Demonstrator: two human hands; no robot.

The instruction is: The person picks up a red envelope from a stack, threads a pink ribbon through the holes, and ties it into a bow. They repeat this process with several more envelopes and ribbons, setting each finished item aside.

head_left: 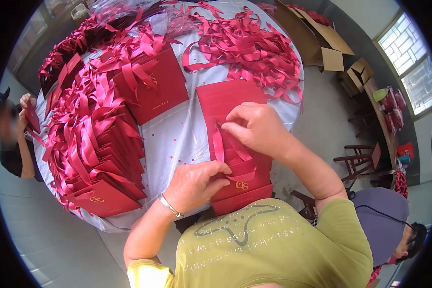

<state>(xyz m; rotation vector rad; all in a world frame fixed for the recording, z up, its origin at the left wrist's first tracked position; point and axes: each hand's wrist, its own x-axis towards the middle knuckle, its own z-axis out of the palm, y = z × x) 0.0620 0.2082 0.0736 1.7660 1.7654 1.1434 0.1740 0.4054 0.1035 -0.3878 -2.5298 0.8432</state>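
Right in front of my body lies an overlapping row of red paper gift bags (235, 98), the nearer ones showing a gold logo. My right hand (257, 126) is closed in a pinch over the row, thumb and forefinger on the upper end of a red ribbon (218, 146). From there the ribbon hangs down toward my left hand (197, 185). That hand has its thumb and forefinger bent close together at the left edge of a bag, by the ribbon's lower end; what sits between its fingertips is hidden.
Finished-looking bags with ribbon handles (93, 139) crowd the left of the white-covered table (165, 139). Loose ribbons (249, 45) are heaped at the back right. Cardboard boxes (317, 38) and a wooden stool (357, 161) stand right. Another person (17, 129) holds a bag at far left.
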